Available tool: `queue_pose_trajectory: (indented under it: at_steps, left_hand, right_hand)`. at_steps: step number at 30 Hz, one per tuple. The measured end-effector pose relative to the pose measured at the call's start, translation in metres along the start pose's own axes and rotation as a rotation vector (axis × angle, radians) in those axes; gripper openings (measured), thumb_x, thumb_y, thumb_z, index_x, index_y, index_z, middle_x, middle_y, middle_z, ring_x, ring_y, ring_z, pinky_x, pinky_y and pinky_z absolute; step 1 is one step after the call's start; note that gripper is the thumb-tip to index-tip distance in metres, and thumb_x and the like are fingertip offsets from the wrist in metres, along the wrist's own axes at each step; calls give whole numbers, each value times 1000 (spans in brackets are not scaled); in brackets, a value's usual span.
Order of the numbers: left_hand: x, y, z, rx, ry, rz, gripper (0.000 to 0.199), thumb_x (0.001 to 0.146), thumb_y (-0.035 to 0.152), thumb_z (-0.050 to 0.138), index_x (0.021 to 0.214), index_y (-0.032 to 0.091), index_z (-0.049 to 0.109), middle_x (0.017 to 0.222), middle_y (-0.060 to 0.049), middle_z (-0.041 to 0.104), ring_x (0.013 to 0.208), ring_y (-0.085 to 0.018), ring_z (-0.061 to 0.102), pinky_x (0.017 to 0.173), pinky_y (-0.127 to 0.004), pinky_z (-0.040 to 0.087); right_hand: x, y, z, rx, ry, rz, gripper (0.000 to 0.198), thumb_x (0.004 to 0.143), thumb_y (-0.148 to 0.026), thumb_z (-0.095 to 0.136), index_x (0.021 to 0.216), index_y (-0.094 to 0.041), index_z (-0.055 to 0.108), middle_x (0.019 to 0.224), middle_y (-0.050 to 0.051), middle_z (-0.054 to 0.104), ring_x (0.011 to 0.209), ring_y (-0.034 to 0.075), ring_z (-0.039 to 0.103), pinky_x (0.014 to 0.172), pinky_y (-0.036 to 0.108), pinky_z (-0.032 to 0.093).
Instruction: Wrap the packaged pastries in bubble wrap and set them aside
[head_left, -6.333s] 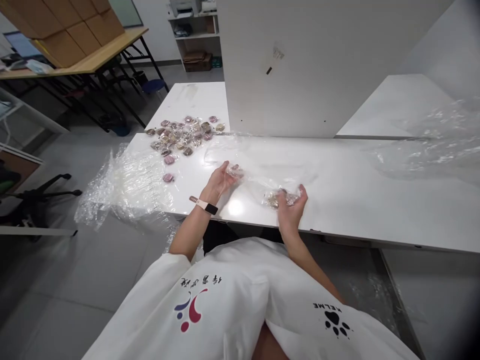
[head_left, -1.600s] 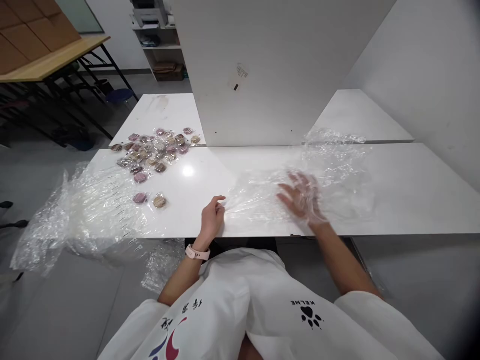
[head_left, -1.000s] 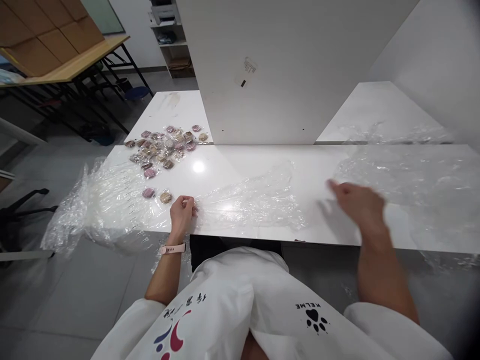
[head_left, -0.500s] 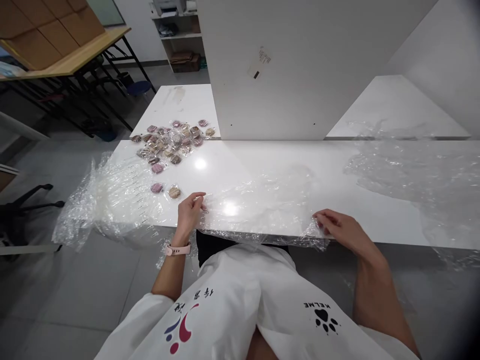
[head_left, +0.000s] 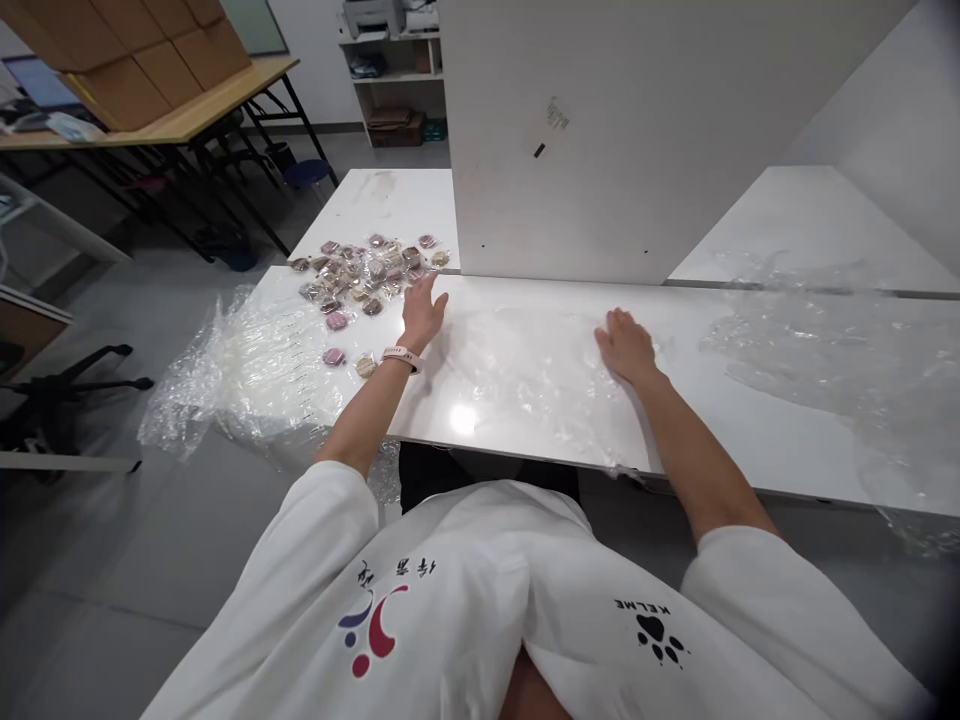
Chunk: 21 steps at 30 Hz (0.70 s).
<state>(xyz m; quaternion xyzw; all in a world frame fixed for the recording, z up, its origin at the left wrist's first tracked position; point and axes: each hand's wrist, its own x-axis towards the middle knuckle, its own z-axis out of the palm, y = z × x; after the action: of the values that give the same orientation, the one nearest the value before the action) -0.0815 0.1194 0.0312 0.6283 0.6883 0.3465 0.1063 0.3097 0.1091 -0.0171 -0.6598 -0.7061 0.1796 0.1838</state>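
A clear plastic sheet or bag (head_left: 525, 370) lies spread on the white table (head_left: 690, 430) in front of me. At its far left edge is my left hand (head_left: 424, 315), with the thumb apart from the fingers and nothing visible in it. My right hand (head_left: 626, 345) rests on the sheet's far right part, fingers extended and fairly close together. Just beyond my left fingers is a loose heap of small wrapped packets (head_left: 360, 275), pink, tan and brown. A pink packet (head_left: 334, 356) and a tan packet (head_left: 366, 367) lie apart from it, nearer my left forearm.
A stack of clear plastic bags (head_left: 262, 355) hangs over the table's left end. More crumpled clear plastic (head_left: 840, 350) covers the right end. An upright white panel (head_left: 570, 150) stands behind the table. A blue stool (head_left: 306, 174) is on the floor at back left.
Both hands have moved from the sheet's near edge away from me to its far part. The sheet now lies flatter, with less of it hanging over the near edge.
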Motion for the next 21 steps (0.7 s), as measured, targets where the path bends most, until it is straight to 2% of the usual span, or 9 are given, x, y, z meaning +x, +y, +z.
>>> queue_pose_trajectory:
  at_steps: [3,6,9,10,12,15,17,19,21]
  left_hand:
    - [-15,-6,-26,146,51,40,49,96,32,48,143,18,51,144,-13,55,141,-32,39,117,-51,30]
    - [-50,-25,-48,347,14,-81,57,95,44,49,146,18,47,159,-16,36,151,-40,19,120,-62,14]
    - [-90,-45,-44,470,-125,-250,73,92,54,48,152,13,37,165,-21,19,152,-46,1,118,-69,4]
    - [-100,-48,-37,480,-164,-264,75,93,55,45,153,12,34,165,-22,18,153,-46,0,118,-69,3]
    - [-112,-48,-22,465,-226,-195,73,96,56,39,154,13,33,165,-20,19,153,-43,0,120,-66,1]
    - [-107,-42,-10,415,-324,9,70,94,57,42,154,20,36,166,-13,21,154,-38,5,122,-61,2]
    - [-95,-44,-17,439,-302,41,73,90,61,48,153,25,38,167,-11,19,155,-39,2,122,-63,-1]
    - [-84,-55,-35,493,-194,-90,82,85,67,53,153,24,38,167,-12,17,153,-43,-5,119,-69,-3]
    - [-79,-71,-54,502,-117,-292,88,83,72,51,153,20,37,166,-17,16,151,-50,-8,114,-76,-1]
  right_hand:
    - [13,13,-13,-37,181,150,65,101,-44,23,149,-3,37,158,25,30,149,38,19,115,66,16]
    - [-2,12,-21,-100,308,124,60,100,-44,27,148,-11,43,155,19,39,147,36,26,116,62,22]
    - [-47,-5,-2,-151,169,-89,54,100,-47,30,143,-21,51,152,11,46,145,31,33,116,56,29]
    - [-64,-12,9,-176,92,-171,54,100,-48,30,142,-23,52,154,10,45,146,30,32,117,55,30]
    - [-92,-26,28,-234,-7,-298,53,101,-49,29,145,-26,49,158,9,39,149,29,28,118,54,28]
    - [-114,-36,44,-269,-18,-345,54,102,-49,28,149,-27,44,161,8,33,151,26,26,120,54,24]
    - [-115,-36,45,-259,-6,-333,54,102,-49,28,148,-27,45,161,9,34,150,26,27,121,52,24]
    - [-113,-34,43,-244,4,-328,53,102,-49,30,147,-27,47,160,8,35,149,25,29,121,51,24]
    - [-110,-32,42,-232,19,-331,51,102,-47,32,146,-28,48,160,8,36,149,25,30,121,52,25]
